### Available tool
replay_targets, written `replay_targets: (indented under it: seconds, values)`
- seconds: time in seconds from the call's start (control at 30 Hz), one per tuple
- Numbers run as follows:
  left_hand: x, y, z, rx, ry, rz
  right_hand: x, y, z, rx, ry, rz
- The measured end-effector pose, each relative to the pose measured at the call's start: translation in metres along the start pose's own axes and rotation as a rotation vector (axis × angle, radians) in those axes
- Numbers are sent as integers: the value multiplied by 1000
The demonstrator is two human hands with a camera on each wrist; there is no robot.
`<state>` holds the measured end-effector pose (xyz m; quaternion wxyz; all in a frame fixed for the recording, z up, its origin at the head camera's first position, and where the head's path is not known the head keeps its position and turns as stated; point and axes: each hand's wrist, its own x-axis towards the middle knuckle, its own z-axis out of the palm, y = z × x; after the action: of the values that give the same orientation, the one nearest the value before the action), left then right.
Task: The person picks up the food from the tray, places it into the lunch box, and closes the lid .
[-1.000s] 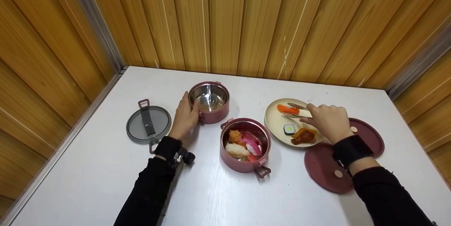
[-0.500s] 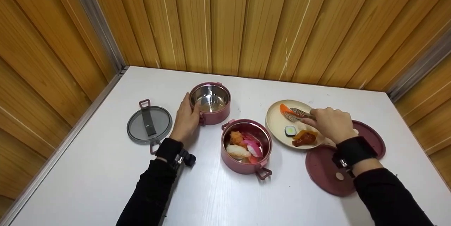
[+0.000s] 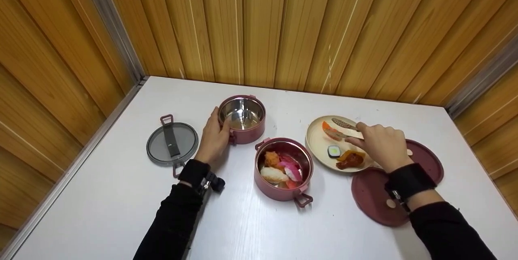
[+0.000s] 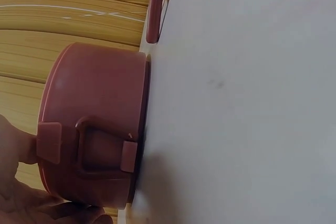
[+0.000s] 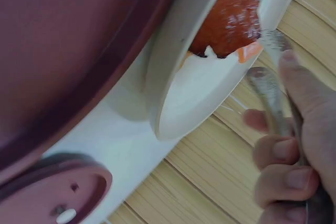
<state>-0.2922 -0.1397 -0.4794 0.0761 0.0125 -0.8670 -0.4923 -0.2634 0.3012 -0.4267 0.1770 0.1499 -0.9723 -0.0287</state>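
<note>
My left hand (image 3: 214, 137) holds the empty pink lunch pot (image 3: 247, 134) from its left side, thumb at the rim. In the left wrist view the pot's side shows a folded handle (image 4: 102, 148). My right hand (image 3: 382, 144) grips metal tongs (image 3: 343, 123) over the cream plate (image 3: 317, 146). The tongs' tips are spread, with one across an orange food piece (image 3: 325, 125) that they partly cover. A sushi roll (image 3: 334, 151) and a brown, glazed meat-like piece (image 3: 351, 160) lie nearer on the plate. The right wrist view shows fingers curled round the tongs (image 5: 273, 100).
A second pink pot (image 3: 279, 191) holding several food pieces stands centre front. On the left lies a grey lid (image 3: 184, 140) with handles. Two dark red lids (image 3: 374, 201) lie at the right, partly under my right forearm. A wood-panelled wall (image 3: 259, 29) rises behind the table.
The tongs closed toward the orange piece, then spread again. That piece has turned and shifted slightly on the plate. My left hand stays at the empty pot.
</note>
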Motion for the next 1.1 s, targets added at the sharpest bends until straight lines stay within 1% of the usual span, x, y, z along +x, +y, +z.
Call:
replay_targets:
  seconds: [0.1,0.17,0.3,0.4,0.7,0.87,1.1]
  values:
    - [0,0,0,1,2,-3,-2,-5,1,-38,75,-56]
    - [0,-1,0,10,8,3,-2,-7,2,-55,80,-79]
    - [-1,-1,0,24,23,29,-2,-10,4,-75,59,-102]
    - [-1,-2,0,29,26,41,-2,-9,5,-75,47,-96]
    - [0,-3,0,22,11,24,0,-4,6,-57,-35,-46]
    - [0,-3,0,18,12,19,1,-3,8,-61,-42,-34]
    - [1,-3,0,15,23,32,4,1,11,-53,-30,-20]
